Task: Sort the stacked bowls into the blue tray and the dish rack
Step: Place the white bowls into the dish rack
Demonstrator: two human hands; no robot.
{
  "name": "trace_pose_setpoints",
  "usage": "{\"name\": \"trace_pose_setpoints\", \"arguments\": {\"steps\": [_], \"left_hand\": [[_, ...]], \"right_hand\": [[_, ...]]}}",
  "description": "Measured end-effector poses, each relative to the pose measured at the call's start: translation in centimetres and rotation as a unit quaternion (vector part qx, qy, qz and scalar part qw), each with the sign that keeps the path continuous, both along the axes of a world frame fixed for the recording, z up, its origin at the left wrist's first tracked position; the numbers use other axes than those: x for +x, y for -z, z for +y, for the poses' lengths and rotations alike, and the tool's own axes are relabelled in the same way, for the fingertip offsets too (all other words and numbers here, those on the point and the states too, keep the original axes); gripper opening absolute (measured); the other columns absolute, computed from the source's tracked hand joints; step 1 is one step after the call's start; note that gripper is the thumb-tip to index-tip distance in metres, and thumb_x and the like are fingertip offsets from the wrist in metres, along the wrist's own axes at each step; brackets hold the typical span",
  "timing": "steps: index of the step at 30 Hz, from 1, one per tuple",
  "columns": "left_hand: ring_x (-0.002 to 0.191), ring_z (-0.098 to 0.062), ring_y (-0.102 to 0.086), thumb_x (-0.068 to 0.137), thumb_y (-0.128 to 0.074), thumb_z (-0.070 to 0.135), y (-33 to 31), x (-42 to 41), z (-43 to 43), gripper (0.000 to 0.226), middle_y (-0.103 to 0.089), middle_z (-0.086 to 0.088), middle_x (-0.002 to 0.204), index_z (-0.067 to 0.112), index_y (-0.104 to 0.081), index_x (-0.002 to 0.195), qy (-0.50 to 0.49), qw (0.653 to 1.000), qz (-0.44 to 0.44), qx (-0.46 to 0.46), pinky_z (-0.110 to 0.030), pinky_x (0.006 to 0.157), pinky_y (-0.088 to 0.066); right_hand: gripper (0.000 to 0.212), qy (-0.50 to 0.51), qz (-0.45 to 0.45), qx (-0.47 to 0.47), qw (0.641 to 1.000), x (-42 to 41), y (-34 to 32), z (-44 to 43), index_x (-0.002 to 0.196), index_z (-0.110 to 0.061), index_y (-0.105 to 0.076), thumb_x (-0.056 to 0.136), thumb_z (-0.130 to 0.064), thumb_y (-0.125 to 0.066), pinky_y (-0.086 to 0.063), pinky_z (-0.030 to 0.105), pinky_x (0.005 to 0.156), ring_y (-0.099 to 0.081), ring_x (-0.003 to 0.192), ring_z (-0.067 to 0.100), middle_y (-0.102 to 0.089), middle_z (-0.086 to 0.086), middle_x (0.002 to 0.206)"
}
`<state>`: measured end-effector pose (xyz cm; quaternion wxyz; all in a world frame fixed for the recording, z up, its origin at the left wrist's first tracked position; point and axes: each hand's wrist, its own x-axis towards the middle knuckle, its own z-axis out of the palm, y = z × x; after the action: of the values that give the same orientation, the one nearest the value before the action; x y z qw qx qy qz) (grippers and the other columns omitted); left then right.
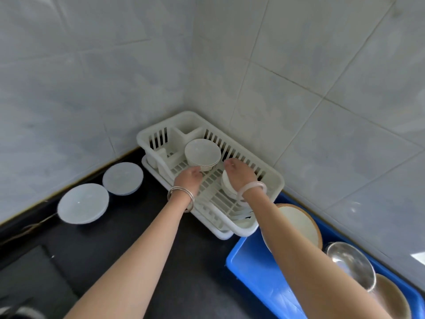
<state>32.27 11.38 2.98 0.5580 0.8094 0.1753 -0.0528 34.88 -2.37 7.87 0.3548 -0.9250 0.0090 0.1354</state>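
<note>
A cream dish rack [271,180] stands in the tiled corner. One white bowl [202,153] leans on its side inside it, its rim facing the camera. My left hand [187,178] touches that bowl's lower edge with curled fingers. My right hand [238,172] lies over another white bowl [226,184] standing on edge in the rack; my wrist hides most of it. To the right, the blue tray [250,268] holds a cream bowl with a tan rim [301,224], a steel bowl [349,263] and a tan bowl [388,295].
Two pale round lids [83,203] [123,177] lie on the black counter left of the rack. Tiled walls close in behind and to the right. A dark sink edge [25,279] shows at the lower left.
</note>
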Motion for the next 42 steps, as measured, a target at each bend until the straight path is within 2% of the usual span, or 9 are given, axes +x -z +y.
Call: {"name": "trace_pose_setpoints", "arguments": {"steps": [3,8,15,18,23,27,31,38,42], "left_hand": [[0.121,-0.022,-0.053,0.094,-0.045,0.018,0.2,-3.5,3.3,0.039,-0.055,-0.007,0.134,0.017,-0.049,0.132,-0.06,0.997,-0.029,0.027,-0.027,0.096,-0.04],[0.125,-0.026,-0.049,0.092,-0.051,0.017,2.5,-8.4,9.2,0.042,-0.053,-0.008,0.136,0.016,-0.047,0.133,-0.179,0.979,-0.019,0.09,-0.039,0.104,-0.04],[0.14,-0.025,-0.029,0.092,-0.05,0.012,7.2,-10.8,17.1,0.049,-0.033,-0.008,0.151,0.013,-0.038,0.139,-0.278,0.947,0.019,0.157,-0.038,0.112,-0.026],[0.142,-0.024,-0.023,0.091,-0.05,0.011,8.8,-11.1,19.7,0.054,-0.022,-0.007,0.155,0.016,-0.033,0.142,-0.306,0.934,0.052,0.179,-0.039,0.112,-0.027],[0.14,-0.026,-0.029,0.088,-0.053,0.004,10.7,-11.6,21.9,0.063,-0.023,-0.008,0.155,0.017,-0.028,0.144,-0.339,0.929,0.048,0.141,-0.039,0.111,-0.029],[0.125,-0.031,-0.049,0.088,-0.053,0.008,11.5,-11.9,22.5,0.068,-0.05,-0.011,0.138,0.022,-0.022,0.146,-0.389,0.921,0.031,0.024,-0.044,0.105,-0.037],[0.125,-0.027,-0.051,0.09,-0.05,0.008,11.8,-12.1,22.3,0.06,-0.051,-0.008,0.139,0.023,-0.03,0.144,-0.396,0.918,0.006,-0.032,-0.04,0.106,-0.037],[0.128,-0.026,-0.047,0.092,-0.046,0.009,12.1,-12.3,22.6,0.052,-0.05,-0.006,0.14,0.022,-0.035,0.142,-0.402,0.914,-0.015,-0.061,-0.039,0.108,-0.034],[0.122,-0.025,-0.052,0.097,-0.039,0.021,12.1,-12.4,22.9,0.037,-0.054,-0.007,0.133,0.019,-0.048,0.133,-0.443,0.873,-0.06,-0.195,-0.041,0.106,-0.04]], "right_hand": [[0.037,-0.022,0.005,0.044,0.999,-1.8,0.5,4.0,0.119,-0.013,-0.055,0.097,-0.033,-0.033,-0.041,0.031,0.073,-0.056,0.082,0.022,-0.062,0.01,0.104],[0.035,-0.072,0.041,0.025,0.996,-3.4,3.7,10.6,0.119,-0.016,-0.054,0.096,-0.032,-0.034,-0.038,0.029,0.065,-0.052,0.079,0.02,-0.061,0.009,0.101],[0.049,-0.117,0.119,-0.035,0.985,-2.9,9.5,18.4,0.142,-0.015,-0.034,0.097,-0.036,-0.037,-0.034,0.035,0.105,-0.042,0.129,0.029,-0.043,0.01,0.144],[0.055,-0.107,0.135,-0.055,0.984,-1.6,11.1,20.8,0.145,-0.012,-0.027,0.097,-0.037,-0.037,-0.033,0.037,0.105,-0.039,0.132,0.03,-0.037,0.012,0.148],[0.048,-0.067,0.139,-0.048,0.987,0.0,13.3,23.3,0.135,-0.008,-0.038,0.094,-0.033,-0.044,-0.04,0.031,0.08,-0.054,0.113,0.034,-0.054,0.016,0.128],[0.034,0.065,0.207,0.138,0.966,0.6,14.3,24.2,0.125,-0.005,-0.046,0.091,-0.008,-0.045,-0.055,0.047,0.085,-0.062,0.096,0.036,-0.057,0.02,0.118],[0.036,0.09,0.19,0.175,0.962,0.9,13.9,23.6,0.126,-0.006,-0.049,0.091,-0.003,-0.045,-0.058,0.043,0.079,-0.059,0.062,0.02,-0.058,0.016,0.115],[0.03,0.017,0.094,0.184,0.978,-0.2,10.8,23.8,0.118,-0.013,-0.057,0.09,-0.007,-0.049,-0.06,0.041,0.072,-0.061,0.062,0.013,-0.061,0.002,0.093],[0.019,-0.05,0.103,0.144,0.983,-1.5,9.9,25.5,0.104,-0.011,-0.065,0.089,-0.011,-0.053,-0.06,0.042,0.073,-0.068,0.066,0.017,-0.063,-0.003,0.072]]}}
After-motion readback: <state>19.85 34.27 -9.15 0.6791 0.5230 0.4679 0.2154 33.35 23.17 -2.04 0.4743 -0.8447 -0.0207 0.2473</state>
